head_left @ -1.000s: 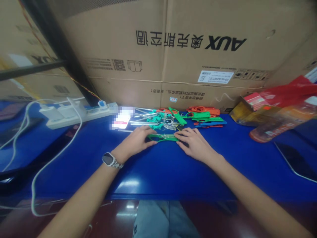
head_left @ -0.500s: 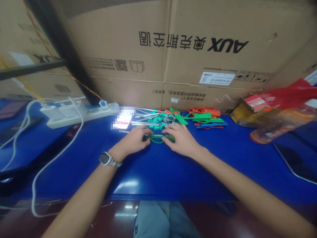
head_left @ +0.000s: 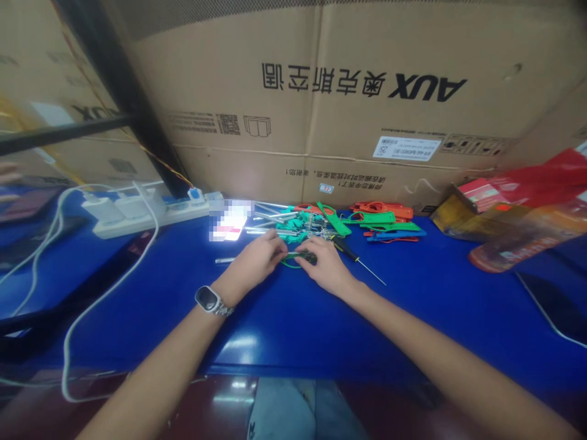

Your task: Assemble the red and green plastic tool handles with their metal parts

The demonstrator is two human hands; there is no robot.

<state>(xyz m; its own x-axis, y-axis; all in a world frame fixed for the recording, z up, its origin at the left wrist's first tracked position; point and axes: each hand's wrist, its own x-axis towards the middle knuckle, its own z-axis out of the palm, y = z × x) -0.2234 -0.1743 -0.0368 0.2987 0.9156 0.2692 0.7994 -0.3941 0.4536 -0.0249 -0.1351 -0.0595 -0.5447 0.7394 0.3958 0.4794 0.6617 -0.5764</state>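
Note:
Close together over the blue table, my left hand (head_left: 262,256) and my right hand (head_left: 324,264) pinch a green plastic piece with a thin loop (head_left: 291,264). Fingers of both hands are closed on it and hide much of its body. Just behind lies a pile of metal rods with teal plastic ends (head_left: 293,225). To the right of my right hand rests a screwdriver (head_left: 347,249), black and yellow, its thin shaft pointing toward me. A loose metal rod (head_left: 224,261) lies by my left hand, partly covered by it.
Green, orange and blue plastic pieces (head_left: 380,217) are stacked behind on the right. A lit phone (head_left: 233,221) and a white power strip (head_left: 177,212) lie at left. A drink bottle (head_left: 509,244) lies on the right. A large cardboard box (head_left: 348,36) stands behind. Another person's hand (head_left: 8,174) shows far left.
My hands have come closer together around the green piece, the right one shifting left. The screwdriver and the loose rod now show more fully. Another person's hand has appeared at the left edge.

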